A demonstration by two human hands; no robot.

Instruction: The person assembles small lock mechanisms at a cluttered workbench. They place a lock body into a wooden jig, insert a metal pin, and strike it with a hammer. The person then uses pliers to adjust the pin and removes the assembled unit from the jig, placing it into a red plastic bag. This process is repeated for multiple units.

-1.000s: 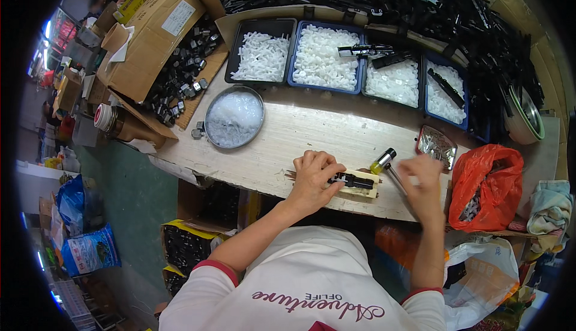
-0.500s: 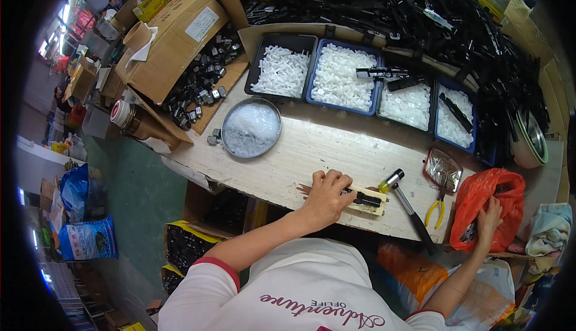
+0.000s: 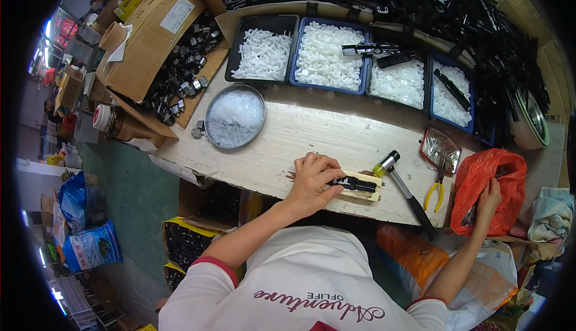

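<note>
My left hand is closed around the left end of a slim black part with a shiny metal piece. That part lies lengthwise in a cream-coloured block at the table's front edge. Off to the right, my right hand reaches into the mouth of a red plastic bag; its fingertips are hidden there. Between the two hands lies a hammer with a black grip and a yellow-and-silver head. Yellow-handled pliers rest with their jaws by a red-rimmed tray of small metal pieces.
Bins of white plastic pieces line the back, with black parts lying across some. A round metal bowl of translucent white material stands left of centre. Black parts are heaped behind. A cardboard box spills small metal-and-black pieces at left.
The whole view has shifted slightly. My left fingers have changed their hold, and more of the black part with its metal piece shows. My right hand stays at the red bag.
</note>
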